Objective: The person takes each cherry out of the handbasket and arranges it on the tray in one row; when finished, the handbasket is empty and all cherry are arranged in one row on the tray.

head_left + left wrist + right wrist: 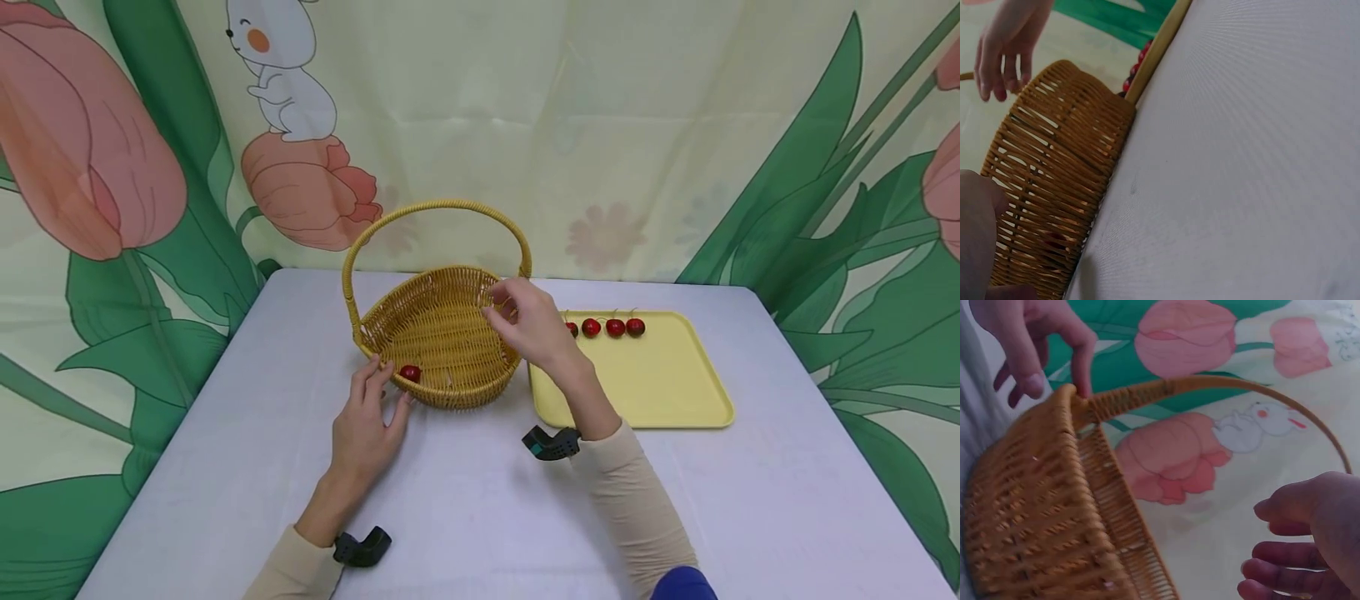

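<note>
A woven wicker basket (459, 397) with a tall arched handle stands toward the back of the table. One dark red cherry (410, 373) lies inside it, near the front left. My left hand (367, 433) rests its fingertips on the basket's front-left rim, fingers lightly bent. Over the right side of the basket, close to the handle's base, hovers my right hand (536, 329); its fingers are loosely bent, and the right wrist view shows nothing held in that hand (1313, 540). Through the weave in the left wrist view, a dark red spot (1055, 240) shows.
A yellow tray (645, 383) lies right of the basket, with several cherries (615, 327) in a row along its back edge. My right forearm passes over the tray's left part. Behind the table hangs a printed cloth (600, 150) with tulips and a rabbit.
</note>
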Motion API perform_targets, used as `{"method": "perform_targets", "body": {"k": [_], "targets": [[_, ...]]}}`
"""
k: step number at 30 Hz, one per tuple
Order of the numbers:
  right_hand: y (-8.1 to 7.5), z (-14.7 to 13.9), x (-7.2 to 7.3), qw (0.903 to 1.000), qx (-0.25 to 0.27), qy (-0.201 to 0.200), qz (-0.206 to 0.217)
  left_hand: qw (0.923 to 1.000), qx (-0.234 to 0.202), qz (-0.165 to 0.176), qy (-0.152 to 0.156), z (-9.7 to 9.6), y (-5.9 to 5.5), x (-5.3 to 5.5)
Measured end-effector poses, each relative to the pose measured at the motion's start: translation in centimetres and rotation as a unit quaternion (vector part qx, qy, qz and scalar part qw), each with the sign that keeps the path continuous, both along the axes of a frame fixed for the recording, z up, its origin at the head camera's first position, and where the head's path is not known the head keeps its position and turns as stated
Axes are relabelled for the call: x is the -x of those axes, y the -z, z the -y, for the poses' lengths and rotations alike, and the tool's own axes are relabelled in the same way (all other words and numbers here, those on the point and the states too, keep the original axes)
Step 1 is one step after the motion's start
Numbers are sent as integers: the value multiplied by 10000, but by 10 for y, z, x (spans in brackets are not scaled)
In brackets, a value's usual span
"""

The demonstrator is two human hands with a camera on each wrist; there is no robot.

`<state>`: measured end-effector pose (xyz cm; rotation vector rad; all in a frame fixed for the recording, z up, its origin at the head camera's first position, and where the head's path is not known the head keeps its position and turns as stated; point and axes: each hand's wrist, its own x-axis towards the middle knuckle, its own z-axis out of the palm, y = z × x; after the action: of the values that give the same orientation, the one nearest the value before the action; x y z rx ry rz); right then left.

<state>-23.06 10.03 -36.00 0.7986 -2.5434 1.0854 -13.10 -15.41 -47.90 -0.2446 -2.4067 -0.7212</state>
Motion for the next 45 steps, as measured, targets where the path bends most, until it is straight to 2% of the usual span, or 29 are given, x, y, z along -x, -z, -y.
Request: {"method": "perform_targets", "body": {"k": [5, 11, 24, 29, 39, 45], "targets": [[13, 21, 2, 9983, -318, -242, 429, 10000, 11, -13, 1, -1, 1, 0], [27, 40, 3, 9936, -817, -465, 623, 10000, 57, -47, 2, -1, 0, 0], [44, 70, 7, 9753, -1613, -1055, 1076, 10000, 60, 28, -43, 1, 1, 1], [47, 77, 7, 9670, -1932, -1237, 1108, 10000, 74, 17, -41, 1, 2, 1], [53, 89, 8, 9422, -2494, -1844, 1265, 9999, 57, -85, 2, 0, 3, 1], [56, 95, 11, 9279, -2814, -2177, 1116, 9999, 42, -91, 3, 0, 2, 0]]}}
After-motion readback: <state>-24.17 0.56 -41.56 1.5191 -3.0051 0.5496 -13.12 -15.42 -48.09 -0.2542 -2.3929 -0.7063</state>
